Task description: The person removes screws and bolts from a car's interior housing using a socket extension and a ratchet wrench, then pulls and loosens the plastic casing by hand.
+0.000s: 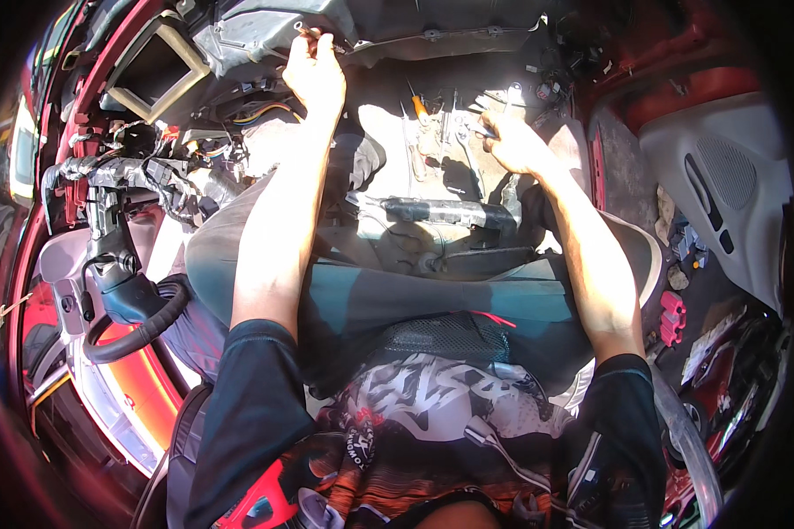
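My left hand (316,78) is raised at the far edge, its fingers pinched together against a grey-black plastic housing (256,33). A small metal tip shows at the fingertips; I cannot make out what it belongs to. Farther right, my right hand (513,144) is closed above a sunlit floor area, and what its fingers grip is partly hidden and washed out by glare. Beside it lies a metal wrench-like tool (473,163). An orange-handled screwdriver (420,109) lies to the left of that, among several other slim metal tools.
Loose wiring bundles (163,172) and a steering wheel (141,339) are on the left. A square duct opening (159,72) stands at far left. A grey door panel (719,176) is on the right, with a pink object (672,319) below it. My legs lie between my arms.
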The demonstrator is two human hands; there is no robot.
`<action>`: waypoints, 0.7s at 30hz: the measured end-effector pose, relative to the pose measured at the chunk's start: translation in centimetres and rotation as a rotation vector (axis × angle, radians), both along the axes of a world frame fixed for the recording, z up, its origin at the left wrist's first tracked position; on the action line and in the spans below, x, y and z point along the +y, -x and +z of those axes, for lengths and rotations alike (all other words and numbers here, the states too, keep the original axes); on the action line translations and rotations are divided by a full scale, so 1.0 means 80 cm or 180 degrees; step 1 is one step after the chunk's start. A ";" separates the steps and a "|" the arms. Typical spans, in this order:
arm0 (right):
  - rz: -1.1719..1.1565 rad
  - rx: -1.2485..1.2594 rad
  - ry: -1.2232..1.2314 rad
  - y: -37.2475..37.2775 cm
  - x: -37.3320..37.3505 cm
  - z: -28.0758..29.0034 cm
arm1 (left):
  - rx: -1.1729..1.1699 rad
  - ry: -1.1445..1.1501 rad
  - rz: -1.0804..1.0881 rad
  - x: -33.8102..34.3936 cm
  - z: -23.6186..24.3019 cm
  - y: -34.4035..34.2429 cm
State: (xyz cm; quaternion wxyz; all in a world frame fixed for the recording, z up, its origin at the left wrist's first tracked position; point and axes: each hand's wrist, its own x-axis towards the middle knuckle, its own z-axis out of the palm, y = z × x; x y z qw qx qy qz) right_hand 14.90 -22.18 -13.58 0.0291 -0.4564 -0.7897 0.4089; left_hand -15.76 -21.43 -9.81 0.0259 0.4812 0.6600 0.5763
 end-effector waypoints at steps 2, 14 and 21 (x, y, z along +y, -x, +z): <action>0.0124 -0.0160 -0.0022 0.009 0.001 0.008 | 0.0044 -0.0099 0.0058 0.001 -0.004 -0.008; 0.0199 0.0097 -0.0244 0.025 -0.012 0.029 | 0.0500 0.0461 0.0818 0.000 0.005 -0.013; -0.0417 0.1034 0.0353 0.043 -0.016 0.061 | 0.1125 0.0428 0.0161 0.000 0.006 0.018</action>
